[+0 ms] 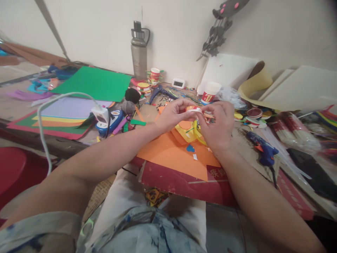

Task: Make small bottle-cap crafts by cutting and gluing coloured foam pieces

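My left hand (173,115) pinches one side of a small red, white and yellow printed paper piece (194,109), which looks like a section cut from a paper cup. On its other side, the fingers of my right hand (218,128) are closed at the edge of the same piece. Both hands hold it above an orange paper sheet (168,154). Beneath my fingers lie yellow paper pieces (185,133) and a yellow loop-shaped thing (199,133), partly covered by my right hand. A blue paper scrap (190,148) rests on the orange sheet.
A paper cup (211,92) stands behind my right hand. To the right lies a blue glue gun (263,147) beside a black phone-like object (313,172). Colored sheets (97,82) and a white plug with cable (100,114) are at left. A grey bottle (139,54) stands against the wall.
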`<state>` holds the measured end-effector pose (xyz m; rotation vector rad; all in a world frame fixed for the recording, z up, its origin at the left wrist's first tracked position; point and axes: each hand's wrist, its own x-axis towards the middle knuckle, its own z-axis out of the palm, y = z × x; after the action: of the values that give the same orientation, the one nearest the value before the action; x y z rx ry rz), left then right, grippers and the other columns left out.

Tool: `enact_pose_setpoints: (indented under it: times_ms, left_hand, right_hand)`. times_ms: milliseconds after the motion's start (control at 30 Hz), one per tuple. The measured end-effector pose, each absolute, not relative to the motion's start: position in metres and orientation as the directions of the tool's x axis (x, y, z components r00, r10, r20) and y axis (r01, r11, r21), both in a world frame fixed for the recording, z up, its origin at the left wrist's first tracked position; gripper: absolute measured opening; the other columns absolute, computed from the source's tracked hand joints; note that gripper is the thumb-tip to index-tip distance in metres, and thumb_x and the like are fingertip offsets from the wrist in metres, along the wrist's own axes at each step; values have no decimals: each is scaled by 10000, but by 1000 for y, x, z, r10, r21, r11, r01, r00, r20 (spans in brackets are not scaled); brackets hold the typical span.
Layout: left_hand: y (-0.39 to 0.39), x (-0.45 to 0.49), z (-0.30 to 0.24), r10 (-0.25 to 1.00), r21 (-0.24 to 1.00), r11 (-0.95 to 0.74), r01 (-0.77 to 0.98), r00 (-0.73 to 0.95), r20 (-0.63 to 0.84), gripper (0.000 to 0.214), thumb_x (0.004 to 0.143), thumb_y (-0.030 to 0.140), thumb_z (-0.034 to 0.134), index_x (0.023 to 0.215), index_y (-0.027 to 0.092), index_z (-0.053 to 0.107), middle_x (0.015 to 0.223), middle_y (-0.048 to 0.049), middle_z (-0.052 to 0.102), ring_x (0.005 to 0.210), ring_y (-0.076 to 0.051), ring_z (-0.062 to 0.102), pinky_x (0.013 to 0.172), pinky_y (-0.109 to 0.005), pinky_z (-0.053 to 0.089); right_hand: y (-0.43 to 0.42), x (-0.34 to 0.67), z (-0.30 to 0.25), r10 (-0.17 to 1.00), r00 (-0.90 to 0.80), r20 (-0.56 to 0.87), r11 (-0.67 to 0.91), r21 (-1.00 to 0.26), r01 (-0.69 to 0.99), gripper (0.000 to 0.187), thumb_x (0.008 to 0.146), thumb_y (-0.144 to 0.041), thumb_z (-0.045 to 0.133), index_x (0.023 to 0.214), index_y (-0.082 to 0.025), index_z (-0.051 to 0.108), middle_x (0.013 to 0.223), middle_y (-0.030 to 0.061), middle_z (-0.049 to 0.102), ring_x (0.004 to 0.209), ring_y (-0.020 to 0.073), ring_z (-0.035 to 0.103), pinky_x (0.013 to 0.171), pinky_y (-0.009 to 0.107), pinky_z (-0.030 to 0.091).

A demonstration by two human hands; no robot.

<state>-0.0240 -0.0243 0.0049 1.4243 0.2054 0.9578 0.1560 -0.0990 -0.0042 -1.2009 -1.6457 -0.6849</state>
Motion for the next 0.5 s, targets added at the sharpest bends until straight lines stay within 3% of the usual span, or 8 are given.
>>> enact_pose_setpoints:
  times_ms: [500]
  left_hand:
    - [-25, -24, 4, 664, 900, -152, -410, 632, 400, 544, 744, 497, 974, 1068, 167, 688, 1054, -54, 799, 967, -156, 782, 926, -331, 639]
  right_hand:
    - [-103, 155, -1, 465, -39, 884, 301, -116, 946, 146, 1021, -408, 669, 987, -266, 671, 1002, 98, 689, 1047, 318, 639, 1007, 568, 512]
